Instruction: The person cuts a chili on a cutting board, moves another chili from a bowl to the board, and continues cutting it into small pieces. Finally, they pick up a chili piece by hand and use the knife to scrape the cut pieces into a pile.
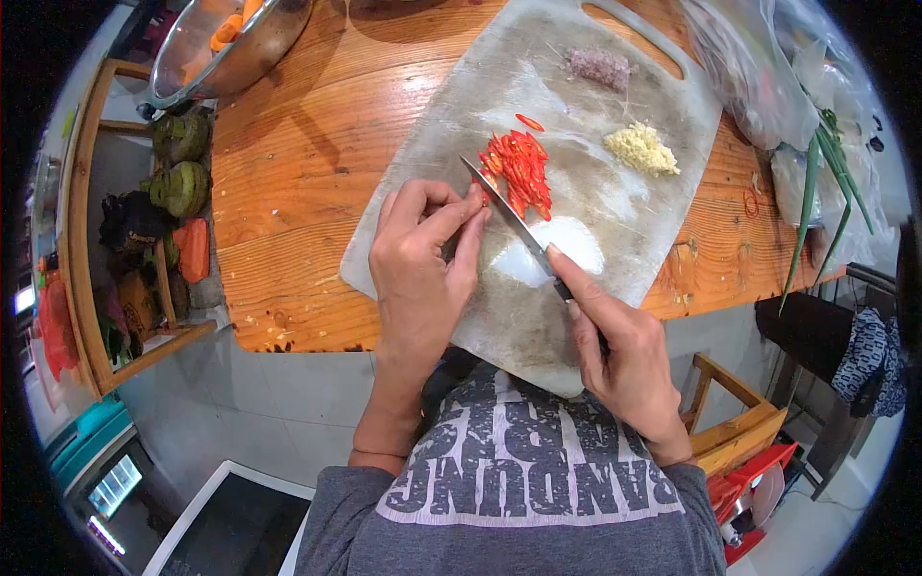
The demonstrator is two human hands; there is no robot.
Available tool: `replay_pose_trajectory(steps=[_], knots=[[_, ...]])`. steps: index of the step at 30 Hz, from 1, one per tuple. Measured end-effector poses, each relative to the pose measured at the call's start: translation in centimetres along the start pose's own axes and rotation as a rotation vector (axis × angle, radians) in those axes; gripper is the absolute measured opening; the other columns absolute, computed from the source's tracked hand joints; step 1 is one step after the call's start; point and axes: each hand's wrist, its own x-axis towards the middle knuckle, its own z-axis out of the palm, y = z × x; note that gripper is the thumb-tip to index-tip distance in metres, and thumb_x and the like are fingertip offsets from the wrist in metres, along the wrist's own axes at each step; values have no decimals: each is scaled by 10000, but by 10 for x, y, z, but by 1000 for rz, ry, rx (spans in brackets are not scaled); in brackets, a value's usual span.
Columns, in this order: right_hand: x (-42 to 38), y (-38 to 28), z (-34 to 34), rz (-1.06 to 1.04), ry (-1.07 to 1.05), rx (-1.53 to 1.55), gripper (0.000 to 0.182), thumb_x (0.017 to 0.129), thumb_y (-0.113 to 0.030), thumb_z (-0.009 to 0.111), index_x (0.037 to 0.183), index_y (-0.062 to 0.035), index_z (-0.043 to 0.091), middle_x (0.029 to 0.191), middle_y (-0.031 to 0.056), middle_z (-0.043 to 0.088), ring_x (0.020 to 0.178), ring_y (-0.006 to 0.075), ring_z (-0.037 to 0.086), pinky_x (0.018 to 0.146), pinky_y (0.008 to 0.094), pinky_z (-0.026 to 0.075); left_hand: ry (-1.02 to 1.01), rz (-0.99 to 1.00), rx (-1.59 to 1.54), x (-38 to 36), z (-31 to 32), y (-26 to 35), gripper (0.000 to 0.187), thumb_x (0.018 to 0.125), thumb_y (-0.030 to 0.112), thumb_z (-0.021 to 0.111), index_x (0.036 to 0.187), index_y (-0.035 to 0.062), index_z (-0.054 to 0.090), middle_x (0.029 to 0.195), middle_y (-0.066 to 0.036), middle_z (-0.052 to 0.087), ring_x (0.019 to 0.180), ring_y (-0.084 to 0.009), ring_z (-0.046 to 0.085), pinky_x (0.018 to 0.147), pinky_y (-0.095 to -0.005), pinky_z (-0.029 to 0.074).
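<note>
My right hand (pixel 619 350) is closed round the black handle of a knife (pixel 520 228), its blade slanting up and left over the cutting board (pixel 423 144). Left of the blade, my left hand (pixel 423 252) pinches a small piece of red chili (pixel 483 197) between thumb and fingers, close to the knife's edge; most of that piece is hidden by the fingertips. Sliced red chili (pixel 520 171) lies in a pile just beyond the blade. Further right on the board sit minced pale yellow garlic (pixel 642 149) and a small heap of chopped purplish shallot (pixel 598 68).
A metal bowl (pixel 279 43) with orange pieces stands at the back left of the wooden table (pixel 279 192). Plastic bags (pixel 768 77) and green leaves (pixel 834 168) lie at the right. Left of the table, a wooden-framed shelf (pixel 91 230) holds green vegetables (pixel 180 189).
</note>
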Motion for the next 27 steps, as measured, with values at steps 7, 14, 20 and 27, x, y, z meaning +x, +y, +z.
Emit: replay_pose_trajectory(steps=[7, 14, 20, 27], knots=[[9, -2, 11, -54, 14, -130, 653, 892, 0, 588, 1503, -179, 443, 703, 156, 573, 609, 336, 622, 588, 455, 518, -25, 17, 47, 3, -1, 0, 182, 777, -11, 776, 958, -13, 760, 843, -91, 644, 753, -192, 625, 670, -303, 489], [18, 1, 24, -77, 54, -168, 644, 884, -17, 600, 1494, -168, 454, 675, 156, 560, 566, 351, 607, 561, 473, 512, 12, 24, 31, 1, 0, -1, 164, 787, -3, 774, 950, -15, 761, 838, -91, 654, 755, -184, 637, 673, -287, 490], [-12, 4, 3, -38, 31, -84, 623, 888, 30, 577, 1476, -151, 481, 760, 189, 630, 653, 353, 652, 623, 444, 529, 48, 13, 11, 0, 2, -4, 134, 785, 27, 786, 918, 16, 769, 830, -88, 646, 747, -202, 626, 673, -315, 490], [-13, 0, -8, 56, 5, -20, 585, 885, 67, 561, 1438, -123, 530, 783, 215, 629, 661, 341, 651, 651, 407, 518, 65, 62, 61, 2, 2, -2, 126, 787, 33, 794, 910, 22, 768, 807, -77, 645, 714, -175, 629, 643, -298, 489]])
